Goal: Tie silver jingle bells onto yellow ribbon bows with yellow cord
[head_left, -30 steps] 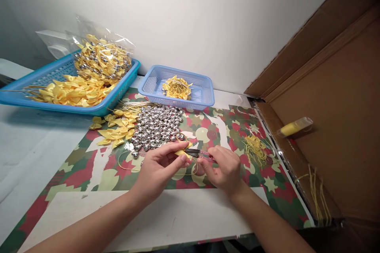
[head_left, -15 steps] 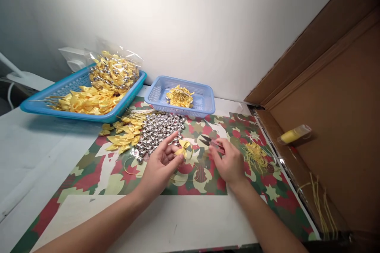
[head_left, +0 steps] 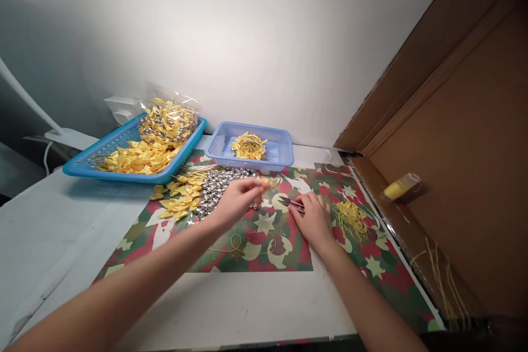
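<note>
My left hand (head_left: 237,201) reaches forward over the pile of silver bells (head_left: 218,187), pinching a small yellow ribbon bow (head_left: 267,181) at its fingertips, a short way in front of the small blue basket (head_left: 284,146). My right hand (head_left: 315,220) rests on the patterned mat (head_left: 264,242) and holds small thread snips (head_left: 291,203), blades pointing left. A loose loop of yellow cord (head_left: 233,243) lies on the mat below my left hand.
A large blue tray (head_left: 124,146) at back left holds yellow bows and a clear bag of finished pieces. Loose yellow bows (head_left: 179,198) lie beside the bells. Yellow cord scraps (head_left: 350,214) lie right of my hand. A cardboard box (head_left: 454,176) with a yellow spool (head_left: 399,187) stands on the right.
My left hand carried the bow away from the snips and forward toward the small basket. My right hand drew the snips right and settled on the mat. The camera tilted up.
</note>
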### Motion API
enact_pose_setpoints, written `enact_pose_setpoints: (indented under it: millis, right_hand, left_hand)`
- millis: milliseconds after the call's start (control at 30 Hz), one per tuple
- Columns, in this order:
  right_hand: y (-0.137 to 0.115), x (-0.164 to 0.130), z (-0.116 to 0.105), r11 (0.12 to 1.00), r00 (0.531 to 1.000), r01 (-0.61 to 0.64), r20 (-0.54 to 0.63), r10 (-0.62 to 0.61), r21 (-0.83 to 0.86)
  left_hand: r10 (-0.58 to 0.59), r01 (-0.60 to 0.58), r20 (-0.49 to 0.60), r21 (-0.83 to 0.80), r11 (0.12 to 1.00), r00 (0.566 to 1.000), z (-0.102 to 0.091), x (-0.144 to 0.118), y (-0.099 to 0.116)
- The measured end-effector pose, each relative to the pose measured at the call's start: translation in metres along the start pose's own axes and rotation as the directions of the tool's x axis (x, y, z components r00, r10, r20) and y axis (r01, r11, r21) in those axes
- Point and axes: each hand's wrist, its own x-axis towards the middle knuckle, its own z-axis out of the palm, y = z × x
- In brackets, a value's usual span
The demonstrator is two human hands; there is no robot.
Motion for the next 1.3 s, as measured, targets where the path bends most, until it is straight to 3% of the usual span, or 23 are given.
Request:
enact_pose_setpoints:
  millis: [33,67,167,233,300,367,400,500,633,767,867,967,1033,1100,1167,1300]
  right_hand:
    - [0.000,0.000,0.000,1.000,1.000,0.002,-0.006,-0.002,0.004]
    - [0.000,0.000,0.000,1.000,1.000,0.003,-0.013,-0.003,0.011]
    - [0.001,0.000,-0.003,0.999,0.999,0.013,-0.050,-0.010,0.049]
    - [0.001,-0.001,-0.005,0.992,0.996,0.044,-0.083,-0.034,0.118]
    - [-0.003,-0.004,-0.008,0.969,0.992,0.108,-0.085,-0.091,0.223]
    - [-0.011,-0.010,-0.011,0.927,0.982,0.185,-0.032,-0.184,0.328]
    - [-0.016,-0.013,-0.012,0.907,0.971,0.218,0.012,-0.238,0.362]
    - [-0.033,-0.021,-0.014,0.891,0.932,0.266,0.136,-0.335,0.368]
    - [-0.048,-0.025,-0.011,0.921,0.910,0.300,0.217,-0.355,0.250]
    - [-0.050,-0.026,-0.012,0.932,0.905,0.294,0.252,-0.342,0.210]
    - [-0.049,-0.023,-0.019,0.893,0.917,0.184,0.256,-0.307,0.411]
    - [-0.051,-0.017,-0.024,0.745,0.929,0.086,0.216,-0.300,0.662]
    - [-0.056,-0.014,-0.024,0.619,0.941,0.030,0.187,-0.283,0.785]
    - [-0.063,-0.012,-0.021,0.505,0.952,-0.020,0.170,-0.253,0.863]
    - [-0.071,-0.011,-0.015,0.434,0.963,-0.036,0.147,-0.225,0.900]
    - [-0.077,-0.012,-0.004,0.422,0.974,-0.027,0.119,-0.194,0.906]
  left_hand:
    - [0.150,-0.139,-0.050,0.183,0.973,0.987,0.000,0.020,0.010]
    - [0.293,-0.257,-0.045,0.369,0.893,0.955,0.000,0.041,0.020]
    - [0.366,-0.307,-0.020,0.500,0.810,0.931,-0.001,0.089,0.040]
    - [0.385,-0.310,-0.015,0.563,0.766,0.923,-0.006,0.098,0.042]
    - [0.428,-0.341,0.005,0.612,0.714,0.904,-0.015,0.086,0.036]
    - [0.530,-0.443,0.090,0.674,0.591,0.843,-0.027,0.058,0.025]
    - [0.547,-0.470,0.113,0.672,0.573,0.830,-0.033,0.041,0.019]
    - [0.506,-0.489,0.179,0.645,0.587,0.844,-0.043,-0.012,-0.003]
    - [0.423,-0.465,0.213,0.564,0.683,0.880,-0.035,-0.059,-0.025]
    - [0.352,-0.410,0.211,0.499,0.763,0.912,-0.021,-0.069,-0.032]
    - [0.266,-0.342,0.226,0.437,0.832,0.937,-0.017,-0.066,-0.029]
    - [0.185,-0.236,0.202,0.268,0.934,0.962,-0.014,-0.064,-0.027]
    - [0.123,-0.132,0.205,0.028,0.991,0.971,-0.009,-0.065,-0.028]
    - [0.066,0.009,0.265,-0.272,0.962,0.962,-0.001,-0.066,-0.031]
    - [0.002,0.185,0.362,-0.481,0.857,0.932,0.005,-0.066,-0.035]
    - [-0.133,0.439,0.498,-0.569,0.695,0.857,0.006,-0.066,-0.043]
